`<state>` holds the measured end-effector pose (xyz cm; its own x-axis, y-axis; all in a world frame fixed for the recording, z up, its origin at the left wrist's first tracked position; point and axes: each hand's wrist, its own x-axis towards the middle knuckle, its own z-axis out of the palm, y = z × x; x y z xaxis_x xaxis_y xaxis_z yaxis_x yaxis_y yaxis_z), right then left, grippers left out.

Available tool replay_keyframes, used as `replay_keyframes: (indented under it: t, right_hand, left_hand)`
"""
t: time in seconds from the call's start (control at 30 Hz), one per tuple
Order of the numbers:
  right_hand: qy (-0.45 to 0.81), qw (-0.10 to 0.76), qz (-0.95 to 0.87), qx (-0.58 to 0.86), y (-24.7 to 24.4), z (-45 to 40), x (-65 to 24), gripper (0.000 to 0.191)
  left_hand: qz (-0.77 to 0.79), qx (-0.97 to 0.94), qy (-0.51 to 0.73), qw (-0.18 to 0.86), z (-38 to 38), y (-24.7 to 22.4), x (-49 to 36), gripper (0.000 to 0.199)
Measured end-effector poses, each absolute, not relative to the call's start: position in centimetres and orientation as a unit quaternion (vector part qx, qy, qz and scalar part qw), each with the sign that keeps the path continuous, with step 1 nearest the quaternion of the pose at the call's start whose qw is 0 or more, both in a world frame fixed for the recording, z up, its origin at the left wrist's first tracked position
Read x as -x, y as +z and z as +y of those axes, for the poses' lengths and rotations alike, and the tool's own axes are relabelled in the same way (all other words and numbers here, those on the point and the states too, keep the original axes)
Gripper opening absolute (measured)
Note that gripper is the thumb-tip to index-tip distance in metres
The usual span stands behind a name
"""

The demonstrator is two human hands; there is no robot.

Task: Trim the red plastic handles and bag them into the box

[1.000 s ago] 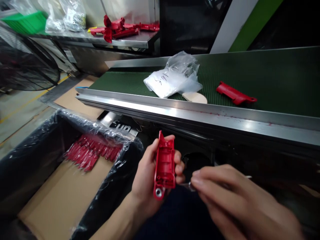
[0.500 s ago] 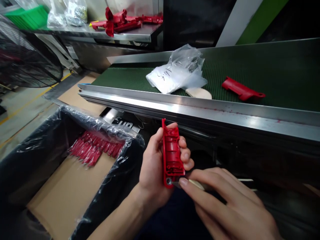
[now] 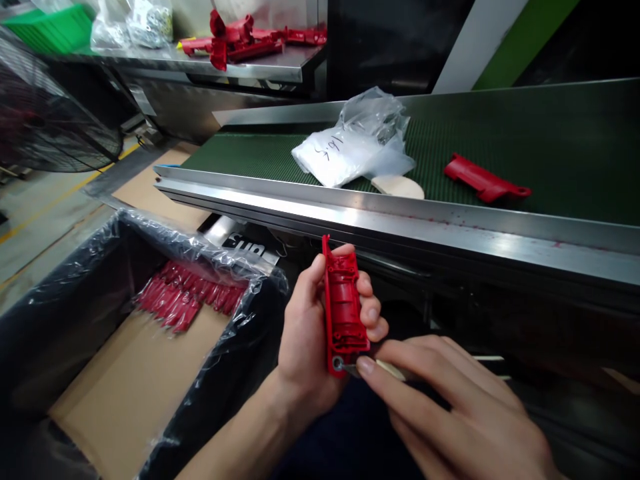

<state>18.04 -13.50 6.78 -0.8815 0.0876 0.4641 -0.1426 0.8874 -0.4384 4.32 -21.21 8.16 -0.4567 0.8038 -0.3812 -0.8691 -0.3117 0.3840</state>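
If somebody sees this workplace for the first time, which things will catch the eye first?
Probably the red part in the left hand, at lower centre, with the right hand holding a slim tool near its metal ring. Next, the white, hand-marked bag on the green belt, another red piece to its right. At left, wrapped red pieces lie in the lined bin.

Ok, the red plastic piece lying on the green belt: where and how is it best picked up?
I'd pinch the red piece across its broad body, coming from above over the near metal rail. It lies roughly along the belt, nothing against its long sides, rounded back apparently up. The slim tab at its picture-right end looks a poorer hold.
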Motion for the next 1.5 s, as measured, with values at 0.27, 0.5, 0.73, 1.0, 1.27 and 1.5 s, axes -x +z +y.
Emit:
replay_keyframes:
  t: [0.27, 0.5, 0.73, 1.0, 1.27, 1.5]
  right_hand:
    - [0.258, 0.246, -0.934, -0.023, 6.9, -12.9, -18.5, 0.037]
    - [-0.045, 0.347, -0.926, 0.143, 8.4, -1.1, -18.0, 0.036]
    - [-0.108, 0.246, -0.944, 0.192, 10.1, 8.5, -17.0, 0.022]
    - [0.168, 0.263, -0.950, -0.002, 9.4, -7.2, -15.4, 0.030]
    - [0.356, 0.282, -0.891, 0.015, 6.3, -10.8, -13.2, 0.026]
    - [0.479, 0.226, -0.827, 0.189, 6.6, -9.6, -12.8, 0.017]
  left_hand:
    - [0.274, 0.065, 0.811, 0.513, -21.3, 7.9, -4.2, 0.031]
    - [0.360, 0.126, 0.814, 0.437, -21.4, 8.2, -2.4, 0.025]
    - [0.443, 0.130, 0.802, 0.379, -21.5, 8.8, -1.4, 0.021]
    - [0.395, 0.097, 0.843, 0.352, -20.3, 8.7, -1.0, 0.017]
    - [0.337, 0.122, 0.853, 0.380, -20.8, 7.7, -1.1, 0.019]
    - [0.388, 0.072, 0.844, 0.363, -22.8, 5.8, -0.1, 0.025]
